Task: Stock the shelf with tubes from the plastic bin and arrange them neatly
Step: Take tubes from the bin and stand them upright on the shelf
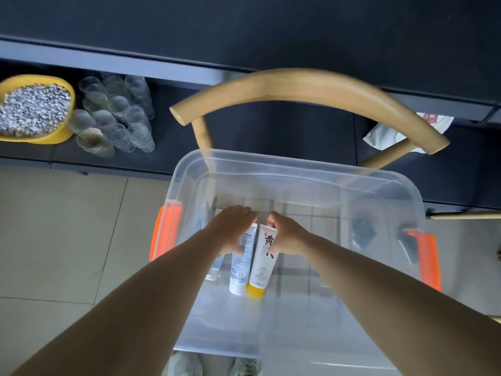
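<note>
It looks like a small shop: dark low shelving [130, 63] holds stacked clear cups [119, 115] and a yellow bowl of pebbles [34, 109], above a tiled floor [67, 226].

Soft daylight is washing the pale floor tiles [67, 226] at left, the upper frame is staying dim, and wide-angle distortion is bending and blurring the edges.
</note>
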{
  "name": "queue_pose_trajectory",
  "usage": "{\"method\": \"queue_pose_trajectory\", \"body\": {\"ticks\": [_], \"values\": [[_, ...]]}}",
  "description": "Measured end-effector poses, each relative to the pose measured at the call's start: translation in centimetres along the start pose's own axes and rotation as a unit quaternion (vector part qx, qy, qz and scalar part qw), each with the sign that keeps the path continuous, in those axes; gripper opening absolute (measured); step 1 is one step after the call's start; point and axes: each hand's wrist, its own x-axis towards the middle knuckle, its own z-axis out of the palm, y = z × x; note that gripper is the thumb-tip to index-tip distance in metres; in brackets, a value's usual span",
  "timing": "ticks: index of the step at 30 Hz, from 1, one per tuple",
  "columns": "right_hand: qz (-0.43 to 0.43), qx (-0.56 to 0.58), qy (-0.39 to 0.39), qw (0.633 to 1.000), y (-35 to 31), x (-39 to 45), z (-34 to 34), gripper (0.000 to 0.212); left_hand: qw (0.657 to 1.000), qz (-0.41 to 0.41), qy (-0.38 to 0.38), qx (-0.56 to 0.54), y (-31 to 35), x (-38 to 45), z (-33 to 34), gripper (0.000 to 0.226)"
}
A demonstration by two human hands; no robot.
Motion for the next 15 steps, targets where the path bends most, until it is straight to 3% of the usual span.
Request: {"method": "queue_pose_trajectory", "body": {"ticks": [8,15], "values": [[0.011,0.064,0.017,0.998,1.7,-4.2,-0.9,0.036,0.993,-0.038,-0.081,-0.08,0.5,-3.1,-1.5,0.04],[0.005,0.068,0.075,0.995,0.8,-8.5,-0.8,0.028,0.989,-0.051,-0.028,-0.134,2.1,-6.8,-2.9,0.025]]}}
